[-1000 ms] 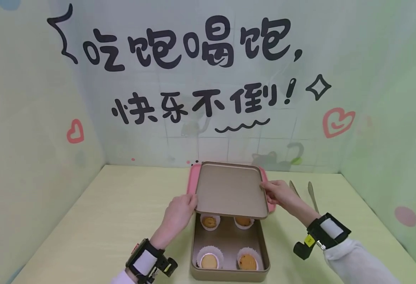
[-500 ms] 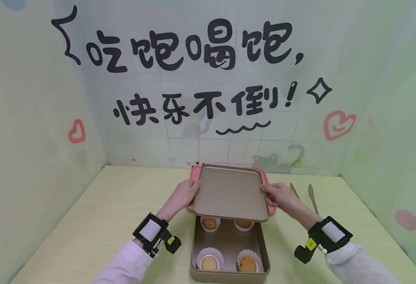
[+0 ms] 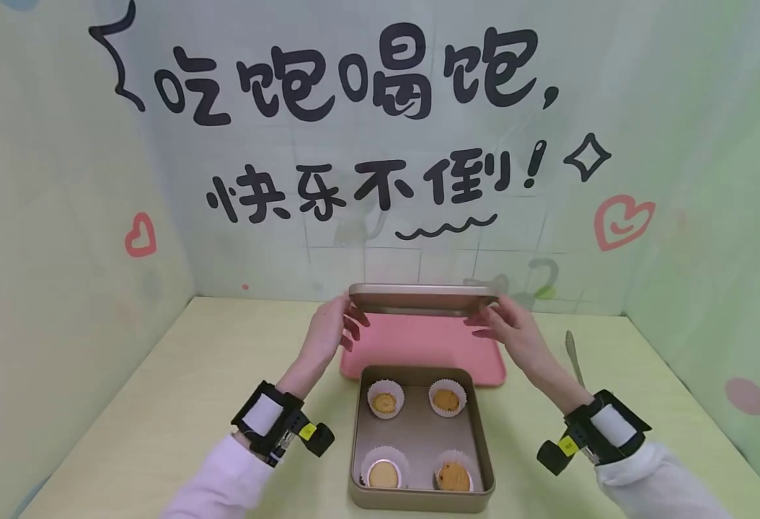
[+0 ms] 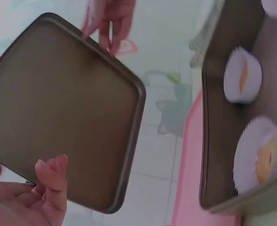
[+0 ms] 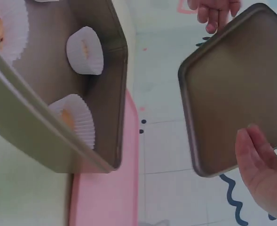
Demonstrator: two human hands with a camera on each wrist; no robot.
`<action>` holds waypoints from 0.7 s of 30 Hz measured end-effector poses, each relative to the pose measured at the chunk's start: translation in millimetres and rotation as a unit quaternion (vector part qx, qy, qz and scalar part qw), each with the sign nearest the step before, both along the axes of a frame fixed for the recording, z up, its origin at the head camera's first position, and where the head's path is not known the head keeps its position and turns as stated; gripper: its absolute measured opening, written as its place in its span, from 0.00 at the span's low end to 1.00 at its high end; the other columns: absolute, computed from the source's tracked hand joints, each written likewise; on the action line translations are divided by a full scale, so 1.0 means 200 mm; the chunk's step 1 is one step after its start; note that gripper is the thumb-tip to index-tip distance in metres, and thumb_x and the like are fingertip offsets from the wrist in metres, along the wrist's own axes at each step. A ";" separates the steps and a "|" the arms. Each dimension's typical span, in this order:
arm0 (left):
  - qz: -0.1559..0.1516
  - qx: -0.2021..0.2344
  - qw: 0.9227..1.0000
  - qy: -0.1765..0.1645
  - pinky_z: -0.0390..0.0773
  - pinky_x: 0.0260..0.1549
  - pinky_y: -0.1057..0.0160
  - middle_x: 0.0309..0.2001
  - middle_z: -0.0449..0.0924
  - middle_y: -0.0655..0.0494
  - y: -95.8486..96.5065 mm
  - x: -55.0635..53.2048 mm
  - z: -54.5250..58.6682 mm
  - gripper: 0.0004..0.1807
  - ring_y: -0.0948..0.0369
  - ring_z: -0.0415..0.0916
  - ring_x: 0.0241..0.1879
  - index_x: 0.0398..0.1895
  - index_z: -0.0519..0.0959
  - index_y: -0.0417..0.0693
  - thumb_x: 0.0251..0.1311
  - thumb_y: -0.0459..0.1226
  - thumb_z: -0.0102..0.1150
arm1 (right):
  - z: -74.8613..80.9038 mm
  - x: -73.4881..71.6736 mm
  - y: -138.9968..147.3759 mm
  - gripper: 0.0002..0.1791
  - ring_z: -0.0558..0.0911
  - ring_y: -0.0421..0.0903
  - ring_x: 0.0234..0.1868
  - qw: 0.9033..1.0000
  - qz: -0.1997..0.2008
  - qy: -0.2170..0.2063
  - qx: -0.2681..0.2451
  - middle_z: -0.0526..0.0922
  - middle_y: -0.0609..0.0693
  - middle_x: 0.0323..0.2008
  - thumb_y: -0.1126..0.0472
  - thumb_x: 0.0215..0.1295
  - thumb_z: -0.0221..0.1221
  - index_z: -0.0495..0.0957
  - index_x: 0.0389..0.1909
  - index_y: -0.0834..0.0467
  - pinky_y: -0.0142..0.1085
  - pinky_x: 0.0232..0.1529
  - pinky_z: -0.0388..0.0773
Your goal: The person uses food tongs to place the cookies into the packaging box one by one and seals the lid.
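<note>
Both hands hold the bronze-coloured lid [image 3: 422, 294] of a baking tin by opposite side edges. It is raised over the far part of a pink tray [image 3: 419, 347], its shallow inner side toward me. My left hand [image 3: 327, 333] grips the left edge, thumb and fingers on either side in the left wrist view. My right hand [image 3: 515, 337] pinches the right edge, its fingers [image 5: 253, 150] spread over the inner face in the right wrist view. Nearer me stands the uncovered rectangular tin [image 3: 419, 500], with a cookie in a white paper cup near each corner, one being a front-right cookie [image 3: 453, 477].
A slender metal utensil [image 3: 573, 355] lies on the pale wooden table [image 3: 237, 375] at the right, partly hidden by the right forearm. Behind the table rises a printed wall [image 3: 257, 267], close beyond the lid. Side walls stand left and right.
The lid has moved away from me, off the tin, and tipped up so its inner side shows. Both hands went with it, uncovering the far cookies and much of the pink tray.
</note>
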State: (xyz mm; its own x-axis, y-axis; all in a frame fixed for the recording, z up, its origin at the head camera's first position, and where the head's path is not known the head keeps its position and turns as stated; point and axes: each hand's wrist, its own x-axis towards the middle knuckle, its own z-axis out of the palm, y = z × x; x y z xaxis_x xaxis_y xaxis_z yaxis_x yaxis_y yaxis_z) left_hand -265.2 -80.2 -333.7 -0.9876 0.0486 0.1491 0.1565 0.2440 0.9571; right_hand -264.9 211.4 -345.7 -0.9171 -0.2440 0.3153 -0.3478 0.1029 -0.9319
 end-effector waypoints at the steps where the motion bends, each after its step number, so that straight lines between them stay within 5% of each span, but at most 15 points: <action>1: 0.000 0.041 0.999 -0.022 0.69 0.17 0.66 0.25 0.78 0.49 0.00 0.00 -0.01 0.29 0.61 0.69 0.18 0.42 0.77 0.31 0.73 0.45 0.29 | 0.00 0.01 0.00 0.18 0.82 0.40 0.44 1.000 0.003 0.001 0.004 0.76 0.70 0.50 0.69 0.76 0.41 0.65 0.60 0.74 0.36 0.46 0.78; 4: 0.008 0.098 0.993 -0.069 0.69 0.18 0.68 0.24 0.77 0.50 0.01 0.01 -0.08 0.30 0.63 0.68 0.19 0.43 0.77 0.31 0.73 0.49 0.32 | -0.03 0.03 -0.02 0.20 0.80 0.40 0.46 1.000 0.001 -0.017 0.007 0.70 0.70 0.57 0.66 0.76 0.37 0.64 0.61 0.74 0.37 0.47 0.78; 8: 0.015 0.095 0.991 -0.098 0.67 0.19 0.71 0.22 0.74 0.54 0.01 0.01 -0.17 0.23 0.67 0.68 0.18 0.40 0.76 0.31 0.71 0.46 0.43 | -0.08 0.03 -0.03 0.21 0.80 0.41 0.37 0.998 -0.036 -0.028 0.043 0.73 0.68 0.52 0.60 0.78 0.41 0.69 0.56 0.74 0.35 0.39 0.79; 12: 0.012 0.101 0.987 -0.120 0.67 0.18 0.71 0.20 0.74 0.56 0.01 0.01 -0.23 0.19 0.68 0.68 0.17 0.41 0.76 0.30 0.69 0.42 0.49 | -0.11 0.04 -0.02 0.18 0.79 0.46 0.37 0.990 -0.038 -0.017 0.132 0.76 0.67 0.49 0.62 0.75 0.47 0.71 0.57 0.70 0.37 0.38 0.78; 16: 0.005 0.051 0.992 -0.113 0.70 0.19 0.69 0.21 0.76 0.56 0.03 0.02 -0.24 0.21 0.67 0.70 0.17 0.44 0.77 0.30 0.69 0.43 0.50 | -0.13 0.04 -0.01 0.24 0.78 0.55 0.51 0.973 -0.028 0.007 0.228 0.74 0.68 0.56 0.58 0.73 0.50 0.68 0.65 0.67 0.46 0.52 0.72; 21: -0.004 -0.078 0.995 -0.063 0.70 0.21 0.66 0.24 0.77 0.52 0.03 0.04 -0.23 0.24 0.64 0.70 0.20 0.51 0.76 0.32 0.71 0.46 0.46 | -0.13 0.06 -0.01 0.33 0.72 0.58 0.61 0.948 -0.024 0.015 0.317 0.68 0.66 0.64 0.48 0.73 0.51 0.60 0.70 0.65 0.51 0.56 0.68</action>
State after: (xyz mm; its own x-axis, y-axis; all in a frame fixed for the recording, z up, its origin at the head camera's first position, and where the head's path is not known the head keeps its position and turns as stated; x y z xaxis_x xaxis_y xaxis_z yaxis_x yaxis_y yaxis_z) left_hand -256.7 -75.1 -379.5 -0.9975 0.0696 0.0134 0.0396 0.3905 0.9197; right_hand -253.3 209.6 -370.9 -0.9248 -0.3517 0.1447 -0.3537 0.6555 -0.6672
